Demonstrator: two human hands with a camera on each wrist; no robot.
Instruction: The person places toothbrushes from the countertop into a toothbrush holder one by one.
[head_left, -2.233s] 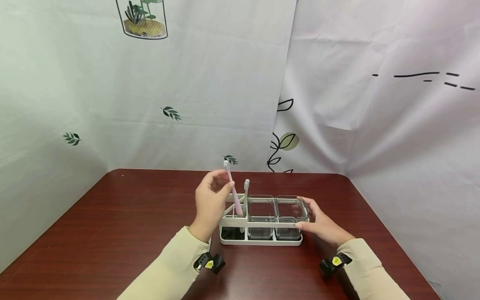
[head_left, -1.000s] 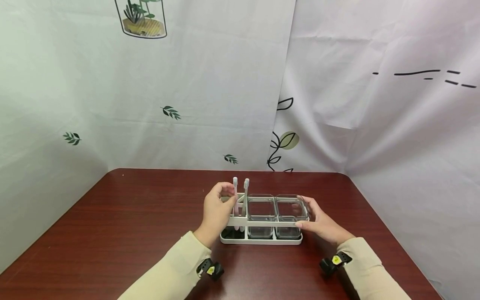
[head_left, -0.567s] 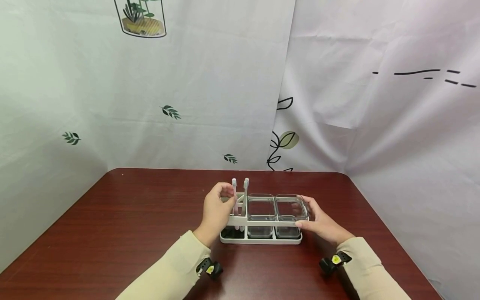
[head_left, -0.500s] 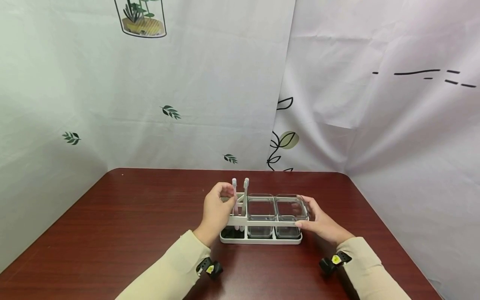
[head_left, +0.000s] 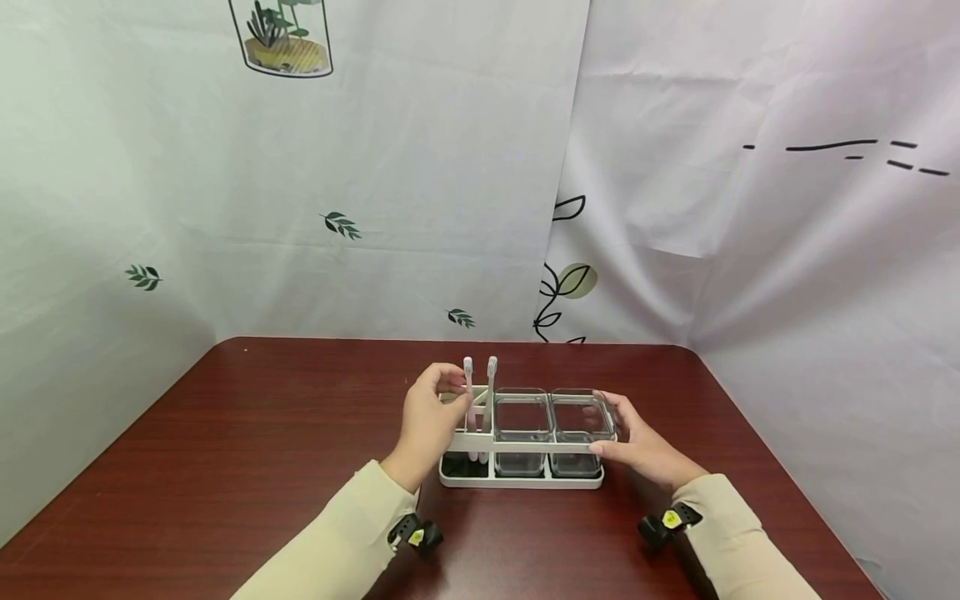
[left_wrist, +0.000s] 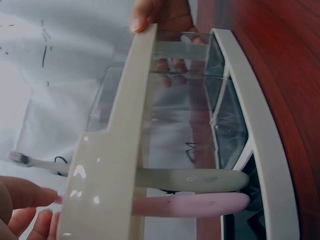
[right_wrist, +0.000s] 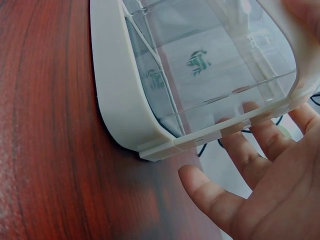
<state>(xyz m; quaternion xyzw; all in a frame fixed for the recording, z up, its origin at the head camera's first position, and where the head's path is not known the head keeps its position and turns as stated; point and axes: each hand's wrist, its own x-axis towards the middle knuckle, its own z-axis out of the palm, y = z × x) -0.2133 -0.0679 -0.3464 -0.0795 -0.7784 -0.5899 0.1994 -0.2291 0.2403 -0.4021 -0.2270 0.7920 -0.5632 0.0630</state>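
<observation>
In the head view, a white toothbrush holder (head_left: 521,483) with two clear cups, a left cup (head_left: 522,417) and a right cup (head_left: 579,421), stands on the table. A pink toothbrush (left_wrist: 192,205) and a grey-green toothbrush (left_wrist: 195,179) stand upright in its left compartment, handle ends near the base. My left hand (head_left: 427,421) is at the pink toothbrush, thumb and fingertips pinching its upper handle; the left wrist view partly hides this contact behind the rail. My right hand (head_left: 645,446) grips the holder's right end, thumb on the front rail, fingers spread along the side.
The holder rests on a dark red-brown table (head_left: 262,467). A pale curtain (head_left: 420,167) with printed leaves hangs behind the table and along its sides. Each wrist wears a black strap with a small camera, the left camera (head_left: 426,537) and right camera (head_left: 654,532).
The left hand lowered the pink toothbrush, tilted above the holder earlier, into the left compartment beside the grey-green one. Since then it has shifted slightly left. The right hand stays put.
</observation>
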